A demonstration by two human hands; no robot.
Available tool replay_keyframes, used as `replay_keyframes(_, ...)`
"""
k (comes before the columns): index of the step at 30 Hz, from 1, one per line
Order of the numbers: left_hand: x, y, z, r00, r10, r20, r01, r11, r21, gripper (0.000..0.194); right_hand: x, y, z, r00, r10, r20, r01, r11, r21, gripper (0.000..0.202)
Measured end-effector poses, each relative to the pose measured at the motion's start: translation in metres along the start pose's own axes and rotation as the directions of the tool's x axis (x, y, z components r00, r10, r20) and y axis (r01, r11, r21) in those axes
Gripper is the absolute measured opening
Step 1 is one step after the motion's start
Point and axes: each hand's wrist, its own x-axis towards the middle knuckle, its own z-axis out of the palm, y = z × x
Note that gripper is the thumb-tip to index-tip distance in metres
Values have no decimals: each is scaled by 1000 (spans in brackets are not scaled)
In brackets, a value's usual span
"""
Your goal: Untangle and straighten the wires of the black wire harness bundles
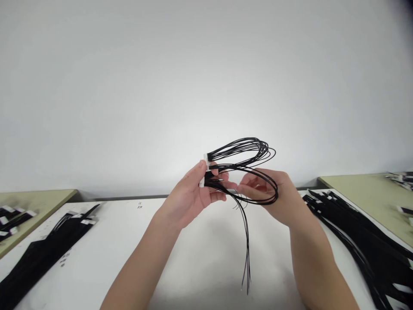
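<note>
A wiring harness of thin black wires [245, 164] hangs in the air in front of me, looped back on itself. My left hand [193, 196] is closed on its connector end, thumb pressing the upper white connector [206, 161]. A lower white connector [202, 182] rests against the palm of that hand. Several loose wire ends [247, 254] dangle below. My right hand [274, 187] pinches thumb and fingertips together close to the left fingers, inside the lower loop, which passes across it. What lies in the pinch is too small to make out.
A white table [122, 258] lies below, against a pale wall [161, 86]. Bundles of black wires rest at left [48, 249] and right [358, 241]. Beige side tables stand at left [48, 198] and right [351, 185], with more connectors and wires on them.
</note>
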Motion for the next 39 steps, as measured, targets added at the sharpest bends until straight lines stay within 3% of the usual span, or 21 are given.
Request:
replay_keyframes(3, 0, -2, 2, 999, 11, 50, -9, 999, -33, 29, -1, -1, 7, 996, -53, 68, 52, 999, 16, 14)
replay_keyframes(6, -1, -2, 3, 997, 32, 76, -29, 999, -43, 31, -2, 3, 10, 992, -114, 46, 115, 993, -21, 7)
replay_keyframes(11, -1, -3, 3, 996, 34, 77, -30, 998, -54, 31, -3, 11, 12, 968, -246, 38, 248, 968, -41, 13)
replay_keyframes(14, -1, -4, 3, 997, 39, 64, -35, 998, -59, 32, -3, 6, 14, 974, -225, 3, 224, 968, -114, 2)
replay_keyframes(19, 0, -3, 2, 999, 41, 26, -41, 999, -20, 31, -5, -6, 14, 980, -196, -45, 182, 958, -221, 8)
replay_keyframes(21, 1, -2, 2, 1000, 27, -7, -27, 1000, -15, 30, -6, -6, 9, 991, -132, -1, 131, 980, -149, 12)
replay_keyframes(24, 2, 0, 2, 998, -5, -65, 4, 1000, -16, 30, -8, -1, -7, 998, -57, 41, 52, 993, 110, 15)
replay_keyframes(28, 2, 2, 1, 990, -64, -129, 71, 996, 45, 30, -7, 4, -35, 996, -86, -27, 87, 839, 537, 16)
replay_keyframes(31, 2, 2, 1, 988, -94, -124, 106, 990, 94, 30, -3, 5, -44, 983, -139, -121, 184, 749, 637, 12)
replay_keyframes(34, 2, 1, 1, 989, -101, -112, 115, 986, 122, 30, 3, 7, -38, 943, -158, -294, 305, 763, 569, 8)
replay_keyframes(39, 3, 1, -1, 989, -91, -116, 110, 980, 167, 30, 9, 12, -20, 764, -260, -590, 517, 794, 320, 14)
